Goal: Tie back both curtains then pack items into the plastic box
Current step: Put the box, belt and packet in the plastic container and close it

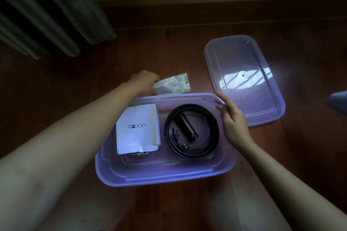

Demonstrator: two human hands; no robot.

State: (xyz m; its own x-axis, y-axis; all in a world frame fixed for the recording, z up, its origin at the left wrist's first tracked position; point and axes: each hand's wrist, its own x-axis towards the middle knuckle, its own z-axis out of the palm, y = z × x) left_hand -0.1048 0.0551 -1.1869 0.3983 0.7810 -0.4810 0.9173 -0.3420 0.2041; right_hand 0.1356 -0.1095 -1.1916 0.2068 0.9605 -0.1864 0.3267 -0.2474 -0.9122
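Observation:
A purple plastic box (161,176) stands open on the wooden floor in front of me. Inside lie a white G2000 pouch (138,129) on the left and a coiled black belt (191,131) on the right, with a black cylinder (185,124) inside the coil. My left hand (144,80) reaches past the box's far rim and holds a small clear plastic bag (172,84) lying on the floor. My right hand (232,116) rests on the box's right far rim, with the fingers straight.
The purple lid (244,80) lies flat on the floor to the right of the box. A dark curtain (47,11) hangs at the upper left. A wooden skirting board and pale wall run along the back. A grey object (339,101) shows at the right edge.

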